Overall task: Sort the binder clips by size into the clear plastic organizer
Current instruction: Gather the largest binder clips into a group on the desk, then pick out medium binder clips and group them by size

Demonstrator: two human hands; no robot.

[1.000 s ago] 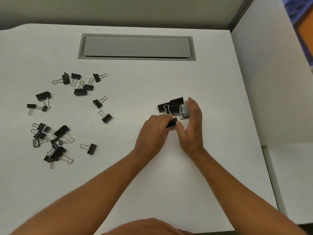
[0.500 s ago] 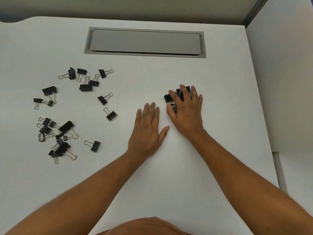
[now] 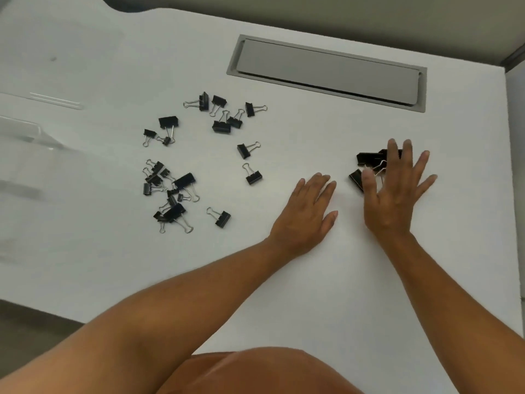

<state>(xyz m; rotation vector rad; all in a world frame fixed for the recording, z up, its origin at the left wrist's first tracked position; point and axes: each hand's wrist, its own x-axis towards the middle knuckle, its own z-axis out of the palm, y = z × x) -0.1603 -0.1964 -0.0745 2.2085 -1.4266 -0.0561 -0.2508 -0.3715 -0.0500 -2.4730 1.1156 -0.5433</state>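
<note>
Several black binder clips of mixed sizes lie scattered on the white table, in a group around (image 3: 181, 183) and another around (image 3: 224, 118). A small heap of large clips (image 3: 366, 160) sits to the right, partly under my right hand (image 3: 395, 194), which lies flat with fingers spread over it. My left hand (image 3: 306, 211) rests flat on the table just left of the heap, holding nothing. The clear plastic organizer (image 3: 31, 132) shows at the far left edge, blurred.
A grey cable-tray lid (image 3: 326, 72) is set into the table at the back. A white partition wall (image 3: 515, 166) bounds the table on the right. The table's front edge runs along the lower left, with dark floor below.
My left hand let go of the clip it was placing and went flat on the table. My right hand spread over the heap. The view swung left, bringing the organizer into sight.
</note>
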